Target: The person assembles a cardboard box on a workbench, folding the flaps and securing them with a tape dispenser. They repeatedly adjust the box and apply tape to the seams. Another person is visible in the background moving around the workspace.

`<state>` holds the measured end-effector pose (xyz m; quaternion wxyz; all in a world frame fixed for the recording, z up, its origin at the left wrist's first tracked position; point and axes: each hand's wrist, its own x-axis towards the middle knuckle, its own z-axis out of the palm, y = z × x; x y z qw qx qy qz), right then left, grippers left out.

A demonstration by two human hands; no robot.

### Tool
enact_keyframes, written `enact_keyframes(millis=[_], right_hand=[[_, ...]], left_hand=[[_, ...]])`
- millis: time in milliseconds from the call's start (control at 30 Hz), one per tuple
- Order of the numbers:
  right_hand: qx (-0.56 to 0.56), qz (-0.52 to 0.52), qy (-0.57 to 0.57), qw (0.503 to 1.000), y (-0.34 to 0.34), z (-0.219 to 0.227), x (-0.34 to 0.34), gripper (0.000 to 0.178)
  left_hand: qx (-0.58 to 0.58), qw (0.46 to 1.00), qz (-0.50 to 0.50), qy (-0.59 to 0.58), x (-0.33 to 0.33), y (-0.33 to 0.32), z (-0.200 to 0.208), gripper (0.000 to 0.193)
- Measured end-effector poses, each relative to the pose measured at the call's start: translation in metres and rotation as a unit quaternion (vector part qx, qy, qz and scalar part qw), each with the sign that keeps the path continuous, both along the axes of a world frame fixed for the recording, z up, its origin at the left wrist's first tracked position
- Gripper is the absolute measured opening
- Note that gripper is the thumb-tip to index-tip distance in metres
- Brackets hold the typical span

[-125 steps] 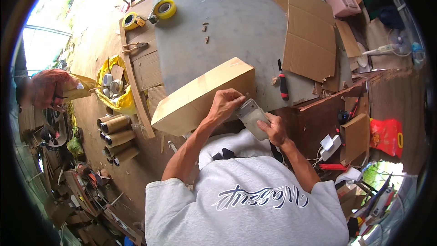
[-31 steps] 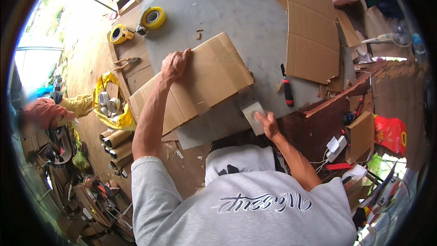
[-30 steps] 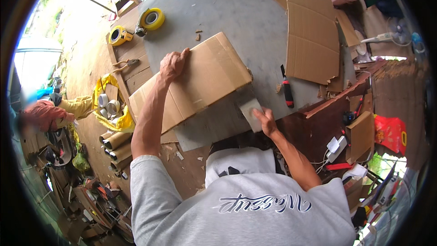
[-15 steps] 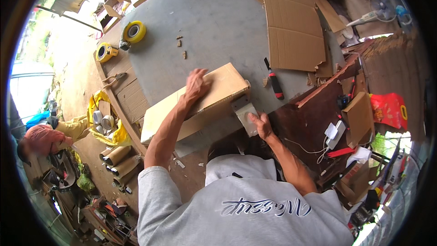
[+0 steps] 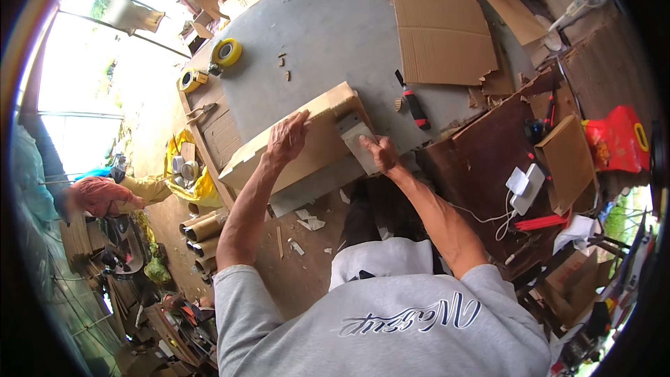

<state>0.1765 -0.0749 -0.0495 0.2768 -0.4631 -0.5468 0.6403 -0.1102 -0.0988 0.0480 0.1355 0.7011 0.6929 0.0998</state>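
Note:
A long cardboard box [image 5: 321,141] lies slantwise across the near edge of the grey table. My left hand [image 5: 287,138] rests on its upper edge, fingers stretched out over the cardboard. Gripped in my right hand [image 5: 380,153] is a flat, pale grey hand tool [image 5: 359,145] with a darker end; its exact kind is unclear. That darker end overlaps the box's near side by the right end, and I cannot tell whether they touch. A red-and-black utility knife [image 5: 417,109] lies on the table to the right of the box.
Yellow tape rolls [image 5: 227,52] and pliers [image 5: 202,112] lie at the left. Flattened cardboard [image 5: 447,31] covers the far right of the grey table [image 5: 335,35]. A white power strip [image 5: 528,188] with a cable sits at right. A person [image 5: 105,195] is at far left.
The view has shifted. The box is tipped, showing less of its upper face. My left hand now lies flatter, nearer its edge, and the pale tool has moved left across the box's near side.

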Motion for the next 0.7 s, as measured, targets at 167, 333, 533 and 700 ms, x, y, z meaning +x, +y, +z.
enact_keyframes(millis=[167, 333, 533, 700], right_hand=[[0.090, -0.022, 0.023, 0.995, -0.060, -0.039, 0.035, 0.049], [-0.059, -0.019, 0.013, 0.998, -0.105, -0.012, 0.077, 0.046], [-0.085, -0.065, 0.030, 0.994, -0.133, -0.033, 0.082, 0.049], [-0.059, -0.058, 0.009, 0.997, -0.102, -0.025, 0.056, 0.047]], left_hand=[[-0.005, 0.999, 0.027, 0.036, 0.003, 0.003, -0.002, 0.031], [-0.054, 0.996, 0.038, 0.052, -0.003, 0.011, 0.004, 0.032], [-0.051, 0.998, 0.039, 0.023, -0.031, 0.041, 0.012, 0.041], [-0.099, 0.993, 0.054, -0.018, -0.073, 0.076, 0.016, 0.053]])
